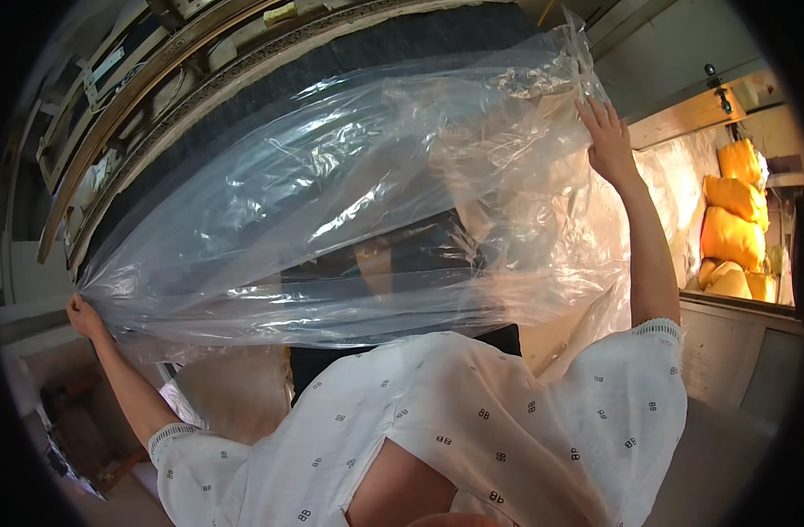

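Observation:
A large clear plastic sheet stretches across most of the space in front of me, wrinkled and shiny. At its far left end the plastic bunches into a gathered corner, and my left hand is closed on it. My right hand reaches up at the sheet's right end, fingers stretched and apart, against the crumpled plastic. Beneath the sheet lies a dark surface, seen bare along the far edge and blurred through the film elsewhere.
Along the far left side runs a long wooden frame with rails and fittings. To the right, several yellow bundles are stacked in bright light, beside a wooden bar with a dark knob. More crumpled plastic lies below my right arm.

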Available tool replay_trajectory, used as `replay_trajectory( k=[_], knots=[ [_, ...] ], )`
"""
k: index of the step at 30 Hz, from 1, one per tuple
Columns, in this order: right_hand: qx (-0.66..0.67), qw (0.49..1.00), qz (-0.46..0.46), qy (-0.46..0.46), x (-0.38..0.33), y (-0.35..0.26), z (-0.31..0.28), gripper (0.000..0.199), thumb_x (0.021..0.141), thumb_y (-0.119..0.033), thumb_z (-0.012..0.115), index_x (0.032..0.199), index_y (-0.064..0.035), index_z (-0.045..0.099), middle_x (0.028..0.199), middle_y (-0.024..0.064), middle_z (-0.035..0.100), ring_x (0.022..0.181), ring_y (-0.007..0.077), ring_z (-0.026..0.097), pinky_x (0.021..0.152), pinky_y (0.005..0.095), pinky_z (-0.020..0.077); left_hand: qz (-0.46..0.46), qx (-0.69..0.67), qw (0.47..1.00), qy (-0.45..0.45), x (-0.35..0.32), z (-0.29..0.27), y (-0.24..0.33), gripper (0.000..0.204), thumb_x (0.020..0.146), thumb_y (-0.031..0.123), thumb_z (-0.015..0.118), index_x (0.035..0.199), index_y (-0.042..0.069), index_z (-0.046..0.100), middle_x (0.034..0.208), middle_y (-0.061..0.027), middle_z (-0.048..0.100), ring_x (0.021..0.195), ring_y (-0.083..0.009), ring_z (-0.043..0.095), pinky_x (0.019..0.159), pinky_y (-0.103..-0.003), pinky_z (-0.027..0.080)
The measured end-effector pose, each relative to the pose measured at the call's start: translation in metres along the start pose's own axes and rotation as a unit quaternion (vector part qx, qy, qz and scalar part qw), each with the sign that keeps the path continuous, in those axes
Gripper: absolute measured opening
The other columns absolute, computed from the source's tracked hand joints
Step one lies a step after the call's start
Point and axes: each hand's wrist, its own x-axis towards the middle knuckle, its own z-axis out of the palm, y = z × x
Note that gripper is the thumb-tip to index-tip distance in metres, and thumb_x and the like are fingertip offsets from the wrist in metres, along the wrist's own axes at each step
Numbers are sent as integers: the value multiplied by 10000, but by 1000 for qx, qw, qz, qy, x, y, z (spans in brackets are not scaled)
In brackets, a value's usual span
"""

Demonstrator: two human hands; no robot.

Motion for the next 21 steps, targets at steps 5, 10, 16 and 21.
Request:
replay_trajectory(
  k=[5, 10, 16, 21],
  knots=[
    [293, 952, -86, 31, 44, -52, -63, 598, 671, 29, 542, 1245, -122, 477, 1276, 106, 441, 1212, 278, 391, 946, 385, 354, 30, 27, 999, 8, 2, -3, 4, 381, 869, 380, 517, 1027, 47, 616, 1019, -133, 625, 933, -317, 573, 810, -384, 428],
    [376, 909, -175, -40, 86, -96, -29, 340, 708, -105, 690, 1019, -70, 556, 974, 29, 491, 948, 170, 462, 759, 283, 402, 18, 23, 1000, 7, 7, -1, 8, 390, 861, 365, 527, 1020, 19, 609, 1020, -149, 622, 939, -319, 573, 813, -379, 428],
    [523, 845, -108, 3, 77, -81, -30, 84, 778, -99, 641, 820, -44, 595, 840, 10, 521, 808, 138, 506, 708, 260, 409, 16, -10, 1000, -24, 11, -7, -8, 377, 843, 343, 562, 1017, 12, 609, 993, -158, 626, 893, -317, 582, 786, -368, 439],
    [458, 870, -39, 178, 56, -96, -41, 85, 807, -107, 622, 842, -36, 591, 812, 25, 552, 771, 132, 524, 706, 253, 414, -14, 11, 1000, -13, 13, -8, -3, 380, 831, 362, 573, 1003, 27, 624, 980, -159, 632, 893, -320, 585, 792, -374, 441]
  ],
)
